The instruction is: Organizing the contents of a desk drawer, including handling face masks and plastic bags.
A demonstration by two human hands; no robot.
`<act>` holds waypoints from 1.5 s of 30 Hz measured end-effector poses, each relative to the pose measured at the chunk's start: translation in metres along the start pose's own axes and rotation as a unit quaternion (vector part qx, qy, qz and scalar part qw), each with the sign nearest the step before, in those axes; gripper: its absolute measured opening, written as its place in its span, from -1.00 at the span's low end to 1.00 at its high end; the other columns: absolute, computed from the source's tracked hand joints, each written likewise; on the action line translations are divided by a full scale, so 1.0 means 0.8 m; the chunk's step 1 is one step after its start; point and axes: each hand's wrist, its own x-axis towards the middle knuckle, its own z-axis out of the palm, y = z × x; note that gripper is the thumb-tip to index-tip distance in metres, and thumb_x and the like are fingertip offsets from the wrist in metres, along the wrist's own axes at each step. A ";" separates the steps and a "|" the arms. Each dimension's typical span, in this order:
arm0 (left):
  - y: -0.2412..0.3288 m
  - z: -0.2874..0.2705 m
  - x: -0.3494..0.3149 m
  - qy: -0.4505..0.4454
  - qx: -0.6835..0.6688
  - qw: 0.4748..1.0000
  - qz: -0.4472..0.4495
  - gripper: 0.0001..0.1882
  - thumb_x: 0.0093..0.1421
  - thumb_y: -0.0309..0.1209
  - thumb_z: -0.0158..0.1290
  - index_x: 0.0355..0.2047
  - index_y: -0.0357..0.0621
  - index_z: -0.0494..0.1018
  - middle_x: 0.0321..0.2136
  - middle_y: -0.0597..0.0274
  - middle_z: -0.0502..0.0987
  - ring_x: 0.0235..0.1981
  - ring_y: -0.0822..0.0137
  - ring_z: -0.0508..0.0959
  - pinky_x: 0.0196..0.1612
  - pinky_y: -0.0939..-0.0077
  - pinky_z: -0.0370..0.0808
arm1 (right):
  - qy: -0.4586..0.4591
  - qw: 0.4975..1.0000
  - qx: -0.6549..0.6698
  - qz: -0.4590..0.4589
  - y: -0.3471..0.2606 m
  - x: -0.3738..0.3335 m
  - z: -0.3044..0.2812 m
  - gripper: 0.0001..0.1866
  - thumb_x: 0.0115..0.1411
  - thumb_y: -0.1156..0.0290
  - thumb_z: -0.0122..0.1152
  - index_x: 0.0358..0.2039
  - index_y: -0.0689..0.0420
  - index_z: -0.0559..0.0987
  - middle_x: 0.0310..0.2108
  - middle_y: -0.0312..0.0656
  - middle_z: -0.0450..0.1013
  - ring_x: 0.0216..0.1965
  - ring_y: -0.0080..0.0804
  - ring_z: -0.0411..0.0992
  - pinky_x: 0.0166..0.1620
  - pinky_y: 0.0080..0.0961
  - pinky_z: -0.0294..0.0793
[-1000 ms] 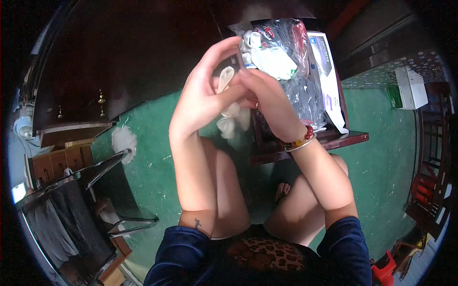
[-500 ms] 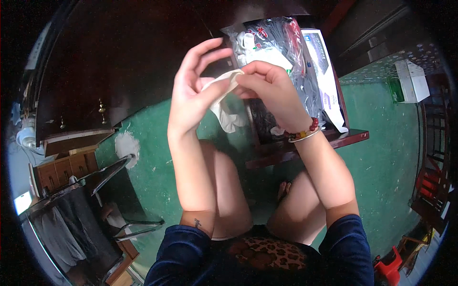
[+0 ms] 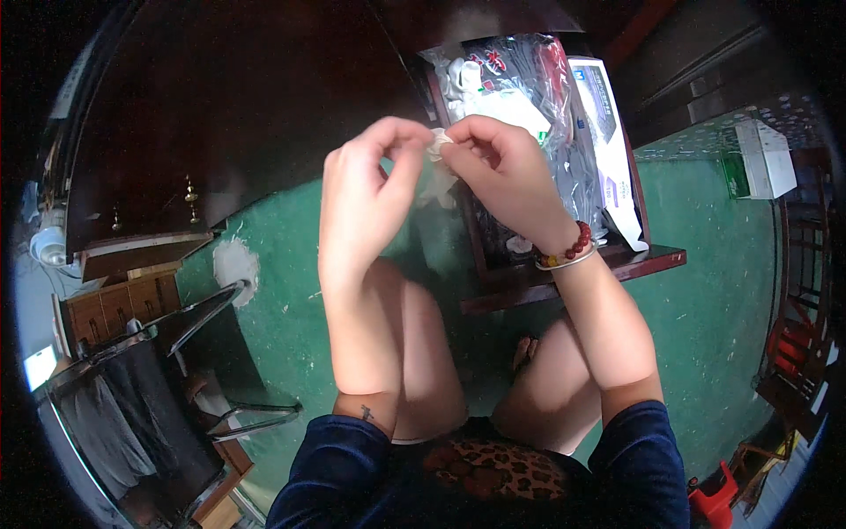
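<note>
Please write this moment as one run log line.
left hand: touching thin white item; right hand: pinching same item; open drawer: box, clear packaging

A dark reddish-brown drawer (image 3: 577, 284) stands open, holding dark contents under crinkled clear plastic (image 3: 571, 181) and a long white-and-purple box (image 3: 606, 145) along its right side. The green floor (image 3: 696, 264) has a pale worn patch (image 3: 236, 271) on the left, near a metal-framed chair (image 3: 189, 326) draped with dark cloth (image 3: 106, 419). Behind it sit brown wooden drawers (image 3: 123, 309). Far right, a white-and-green box (image 3: 765, 159) sits near dark slatted wooden furniture (image 3: 809, 256); a red plastic object (image 3: 716, 498) shows at lower right.
</note>
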 end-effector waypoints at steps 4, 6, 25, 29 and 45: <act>-0.017 -0.001 0.000 -0.058 -0.008 0.998 0.001 -0.79 0.11 -0.46 0.00 -0.26 -0.27 0.51 -0.51 0.02 0.58 -0.49 0.33 0.60 -0.43 0.53 0.44 | 0.015 1.000 0.013 -0.007 0.002 0.000 0.000 -0.86 0.16 0.45 0.09 -0.39 0.29 0.51 -0.54 -0.28 0.49 -0.50 -0.65 0.44 -0.42 -0.67 0.42; -0.009 -0.003 -0.001 -0.075 -0.008 0.997 -0.034 -0.75 0.11 -0.43 0.02 -0.21 -0.25 0.49 -0.50 0.05 0.58 -0.49 0.34 0.58 -0.42 0.53 0.44 | 0.008 0.999 0.043 0.012 0.003 0.000 -0.003 -0.86 0.17 0.46 0.07 -0.39 0.28 0.49 -0.52 -0.29 0.48 -0.48 -0.66 0.43 -0.40 -0.68 0.41; -0.049 0.009 0.014 -0.135 -0.770 0.609 -0.133 -0.77 0.19 -0.36 -0.14 -0.27 -0.24 0.42 -0.21 -0.01 0.55 -0.11 0.04 0.51 0.03 0.16 0.39 | -0.084 0.720 0.684 0.083 0.020 0.013 -0.017 -0.63 0.14 0.30 -0.22 -0.16 0.27 0.39 -0.05 0.03 0.37 0.01 -0.17 0.32 0.09 -0.18 0.25; -0.043 0.023 0.015 -0.127 -0.797 0.574 -0.138 -0.79 0.14 -0.34 -0.20 -0.39 -0.20 0.36 -0.35 0.10 0.51 -0.24 0.19 0.49 0.00 0.28 0.35 | -0.077 0.686 0.715 0.107 0.001 0.005 -0.011 -0.55 0.18 0.25 -0.24 -0.02 0.25 0.39 0.01 -0.04 0.39 0.07 -0.13 0.31 0.21 -0.16 0.16; -0.045 0.028 0.017 -0.166 -0.804 0.569 -0.037 -0.78 0.18 -0.30 -0.22 -0.33 -0.20 0.28 -0.33 0.08 0.45 -0.22 0.13 0.47 -0.04 0.18 0.43 | -0.019 0.743 0.653 0.150 -0.018 0.002 -0.003 -0.59 0.21 0.23 -0.24 -0.10 0.20 0.45 -0.07 -0.07 0.44 0.00 -0.17 0.38 0.15 -0.20 0.25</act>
